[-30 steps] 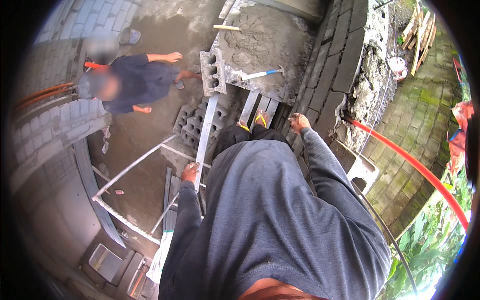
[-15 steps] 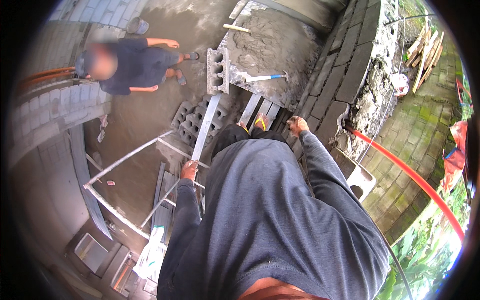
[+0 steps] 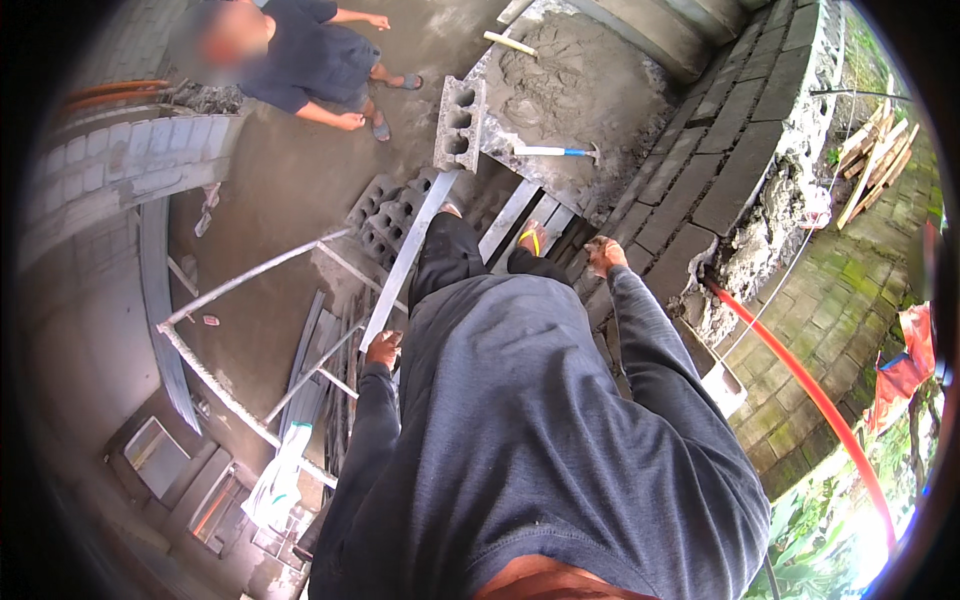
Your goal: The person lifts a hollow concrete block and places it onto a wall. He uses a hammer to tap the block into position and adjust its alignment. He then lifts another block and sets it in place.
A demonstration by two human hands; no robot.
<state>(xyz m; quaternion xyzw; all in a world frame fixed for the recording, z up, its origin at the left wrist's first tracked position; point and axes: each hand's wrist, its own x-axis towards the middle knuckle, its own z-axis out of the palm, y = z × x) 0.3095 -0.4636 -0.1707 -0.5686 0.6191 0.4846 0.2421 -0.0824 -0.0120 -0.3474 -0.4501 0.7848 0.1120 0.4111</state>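
Observation:
My left hand hangs beside the near end of a long pale plank, its fingers curled. Whether it touches the plank is unclear, and no held thing shows. My right hand is loosely bent beside the grey block wall, thumb and fingers a little apart, with nothing visible in it. The plank's far end meets a hollow concrete block. My right foot, in a yellow-strapped sandal, rests on narrow boards. My left foot is farther left, partly hidden by dark trousers.
A hammer lies by wet mortar on a board ahead. More hollow blocks sit left of the plank, near a metal frame. Another person stands at the upper left. A red pipe runs along the right.
My left foot has moved forward and left, away from the right one. My left hand now appears alongside the plank's near end. The other person's nearer arm has swung forward, and the view has shifted.

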